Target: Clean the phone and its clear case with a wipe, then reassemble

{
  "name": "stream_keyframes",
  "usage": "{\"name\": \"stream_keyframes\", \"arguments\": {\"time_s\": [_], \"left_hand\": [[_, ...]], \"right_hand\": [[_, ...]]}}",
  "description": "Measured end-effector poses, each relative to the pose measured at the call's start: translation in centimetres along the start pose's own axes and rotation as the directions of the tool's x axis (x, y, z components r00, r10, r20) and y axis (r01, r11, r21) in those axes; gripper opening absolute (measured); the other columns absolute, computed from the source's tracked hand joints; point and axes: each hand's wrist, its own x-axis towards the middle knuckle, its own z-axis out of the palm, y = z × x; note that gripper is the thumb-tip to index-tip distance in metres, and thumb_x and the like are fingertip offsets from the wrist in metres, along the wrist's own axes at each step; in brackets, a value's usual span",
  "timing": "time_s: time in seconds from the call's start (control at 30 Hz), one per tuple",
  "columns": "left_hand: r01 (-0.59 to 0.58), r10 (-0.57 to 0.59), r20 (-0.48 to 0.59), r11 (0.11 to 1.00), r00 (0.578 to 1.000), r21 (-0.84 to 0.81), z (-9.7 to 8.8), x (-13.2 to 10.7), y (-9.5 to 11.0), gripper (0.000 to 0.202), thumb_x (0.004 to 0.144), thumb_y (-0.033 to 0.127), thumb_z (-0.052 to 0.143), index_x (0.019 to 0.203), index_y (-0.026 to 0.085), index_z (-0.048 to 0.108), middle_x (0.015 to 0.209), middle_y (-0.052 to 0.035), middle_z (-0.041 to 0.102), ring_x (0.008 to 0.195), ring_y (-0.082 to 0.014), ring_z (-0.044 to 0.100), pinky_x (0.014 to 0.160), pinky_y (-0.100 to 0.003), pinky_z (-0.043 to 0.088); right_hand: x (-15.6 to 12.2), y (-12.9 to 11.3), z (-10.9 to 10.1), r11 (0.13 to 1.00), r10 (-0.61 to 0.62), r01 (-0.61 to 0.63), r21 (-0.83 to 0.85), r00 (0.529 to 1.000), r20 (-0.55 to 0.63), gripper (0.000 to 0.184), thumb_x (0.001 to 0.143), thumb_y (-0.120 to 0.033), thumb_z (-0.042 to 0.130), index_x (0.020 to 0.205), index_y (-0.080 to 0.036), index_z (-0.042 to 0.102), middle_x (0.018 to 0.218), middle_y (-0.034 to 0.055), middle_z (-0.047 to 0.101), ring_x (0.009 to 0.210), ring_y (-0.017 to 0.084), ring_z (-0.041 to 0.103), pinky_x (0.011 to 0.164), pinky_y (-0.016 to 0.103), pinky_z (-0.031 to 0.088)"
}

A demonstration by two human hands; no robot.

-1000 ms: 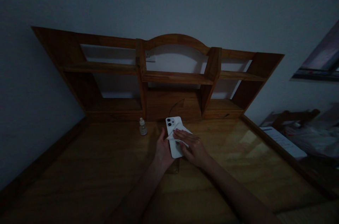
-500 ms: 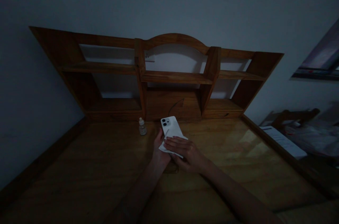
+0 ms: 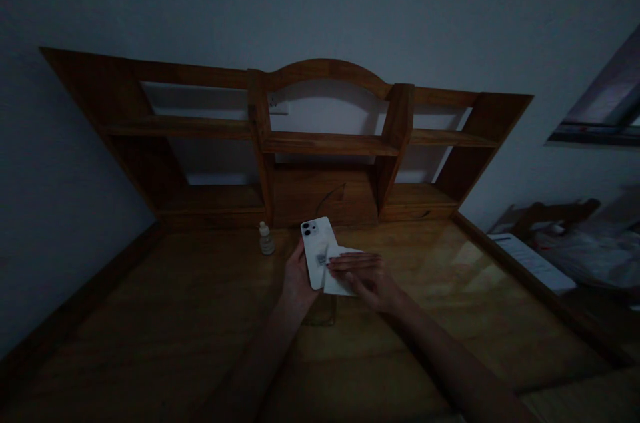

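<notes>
Desktop (image 3: 150, 323) — glossy wood | wooden hutch (image 3: 325, 143) behind | pale wall (image 3: 320, 3) | hands (image 3: 299, 279) (image 3: 367, 283) on phone (image 3: 316, 243)

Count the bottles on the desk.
1: a small bottle stands on the wooden desk, left of the phone in the left hand. A dim clear object below the hands might be another.
</notes>
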Motion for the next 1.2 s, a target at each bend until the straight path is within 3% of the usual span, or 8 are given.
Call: {"name": "stream_keyframes", "arguments": {"time_s": [0.17,0.3,0.57,0.77,0.9,1.07,1.2], "left_hand": [[0.048,-0.048,0.013,0.998,0.999,-0.041,0.4,-0.2,-0.5,0.038,0.098,0.036,0.047,0.115,0.008,0.067,0.097,-0.0131,0.074,0.086,-0.0251,0.071,0.085,-0.037,0.056],[0.063,-0.063,0.002,0.997,0.998,-0.046,0.3,-0.3,-0.9,0.036,0.096,0.035,0.050,0.115,0.009,0.066,0.098,-0.0130,0.073,0.088,-0.0254,0.071,0.085,-0.037,0.056],[-0.004,0.003,-0.023,0.999,1.000,-0.051,-0.1,0.1,-0.3,0.039,0.098,0.034,0.046,0.116,0.007,0.066,0.087,-0.0123,0.073,0.071,-0.0220,0.070,0.074,-0.033,0.058],[0.001,0.015,0.133,0.993,0.991,-0.117,-0.8,0.5,-0.1,0.050,0.097,0.037,0.041,0.121,0.000,0.064,0.098,-0.0193,0.073,0.093,-0.0276,0.071,0.084,-0.036,0.056],[-0.008,0.018,0.117,0.996,0.993,-0.085,-1.0,0.9,-0.1,0.048,0.098,0.036,0.039,0.120,0.002,0.065,0.094,-0.0168,0.073,0.084,-0.0248,0.072,0.079,-0.034,0.057],[0.070,-0.059,0.175,0.996,0.983,-0.060,-0.8,0.9,-0.2,0.054,0.101,0.041,0.030,0.113,0.003,0.066,0.093,-0.0161,0.073,0.074,-0.0212,0.071,0.074,-0.030,0.057],[0.100,-0.088,0.162,0.993,0.983,-0.069,-0.7,0.6,-0.1,0.055,0.102,0.043,0.030,0.106,0.004,0.068,0.091,-0.0164,0.073,0.069,-0.0203,0.070,0.071,-0.029,0.057]], "right_hand": [[0.0,1.5,-0.1,0.984,0.132,-0.138,-0.113,0.990,-0.056,0.038,0.098,-0.021,0.049,0.134,-0.024,0.061,0.135,0.0078,0.063,0.128,0.022,0.058,0.110,0.044,0.046],[-0.1,2.1,0.4,0.970,0.152,-0.157,-0.183,0.988,-0.042,0.044,0.098,-0.024,0.049,0.142,-0.025,0.054,0.144,0.0080,0.055,0.134,0.024,0.051,0.112,0.049,0.043],[0.2,0.6,1.1,0.983,0.082,-0.076,-0.170,0.996,0.030,0.047,0.097,-0.023,0.051,0.144,-0.026,0.051,0.145,0.0077,0.054,0.136,0.024,0.049,0.113,0.050,0.042],[0.2,-0.5,2.2,0.986,-0.078,0.084,-0.142,0.996,0.042,0.045,0.093,-0.018,0.055,0.137,-0.026,0.057,0.134,0.0051,0.064,0.127,0.021,0.058,0.112,0.047,0.043],[0.3,-0.9,2.9,0.980,-0.119,0.126,-0.153,0.991,0.057,0.042,0.093,-0.021,0.058,0.135,-0.026,0.058,0.131,0.0055,0.066,0.122,0.020,0.062,0.112,0.044,0.044],[0.5,-1.2,3.5,0.980,-0.116,0.126,-0.154,0.990,0.078,0.036,0.096,-0.024,0.057,0.132,-0.026,0.062,0.126,0.0052,0.070,0.118,0.018,0.065,0.110,0.039,0.046],[0.4,-1.0,4.0,0.967,-0.154,0.167,-0.191,0.985,0.083,0.039,0.098,-0.021,0.055,0.137,-0.025,0.057,0.128,0.0049,0.068,0.122,0.016,0.062,0.109,0.035,0.047]]}}
